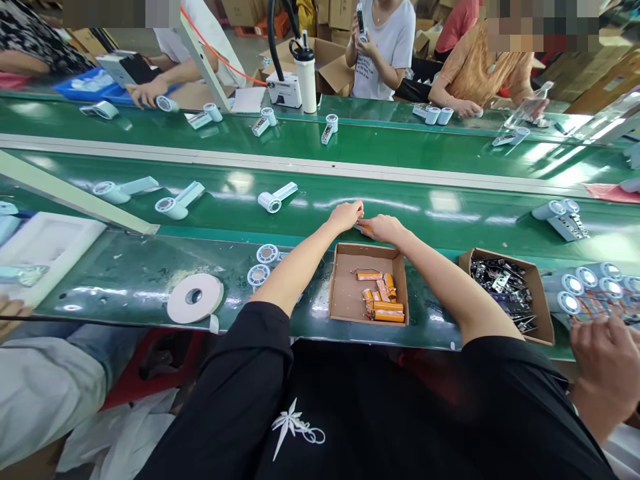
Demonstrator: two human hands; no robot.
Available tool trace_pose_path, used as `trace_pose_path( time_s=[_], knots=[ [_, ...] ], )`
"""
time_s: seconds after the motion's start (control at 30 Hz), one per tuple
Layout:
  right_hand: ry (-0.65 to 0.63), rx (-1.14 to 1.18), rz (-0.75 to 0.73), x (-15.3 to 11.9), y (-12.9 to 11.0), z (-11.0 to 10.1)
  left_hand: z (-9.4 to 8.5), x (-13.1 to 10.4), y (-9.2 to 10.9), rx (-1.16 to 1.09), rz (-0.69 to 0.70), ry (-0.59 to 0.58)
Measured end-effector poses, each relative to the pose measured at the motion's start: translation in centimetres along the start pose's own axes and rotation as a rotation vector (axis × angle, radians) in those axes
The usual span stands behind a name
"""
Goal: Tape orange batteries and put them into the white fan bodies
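Observation:
Both my hands meet above the far edge of a cardboard box, over the green belt. Fingers of my right hand are closed on an orange battery, of which only a small part shows. My left hand is closed in a pinch beside it, and what its fingertips hold is too small to make out. Inside the box lie several more orange batteries, some with thin wires. Left of my left forearm stand light-blue handheld fan bodies, partly hidden by the arm.
A white tape roll lies on the bench at left. To the right sit a box of small circuit boards and several fan bodies, near another person's hand. More fan housings rest on the belt. Co-workers sit opposite.

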State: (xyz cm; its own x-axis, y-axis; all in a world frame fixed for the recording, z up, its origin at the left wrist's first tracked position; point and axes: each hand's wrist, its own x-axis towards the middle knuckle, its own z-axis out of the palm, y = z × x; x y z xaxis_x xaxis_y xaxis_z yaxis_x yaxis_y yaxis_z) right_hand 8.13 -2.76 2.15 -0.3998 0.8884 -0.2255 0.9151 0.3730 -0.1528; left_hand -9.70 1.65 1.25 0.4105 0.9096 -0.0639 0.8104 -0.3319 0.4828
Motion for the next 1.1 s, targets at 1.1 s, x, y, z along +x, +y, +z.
trace_pose_path(
  time_s=[1.1],
  knots=[
    [0.213, 0.404, 0.067, -0.4, 3.1, 0.8, 2.1, 2.4, 2.7, -0.044, -0.003, 0.019]
  ],
)
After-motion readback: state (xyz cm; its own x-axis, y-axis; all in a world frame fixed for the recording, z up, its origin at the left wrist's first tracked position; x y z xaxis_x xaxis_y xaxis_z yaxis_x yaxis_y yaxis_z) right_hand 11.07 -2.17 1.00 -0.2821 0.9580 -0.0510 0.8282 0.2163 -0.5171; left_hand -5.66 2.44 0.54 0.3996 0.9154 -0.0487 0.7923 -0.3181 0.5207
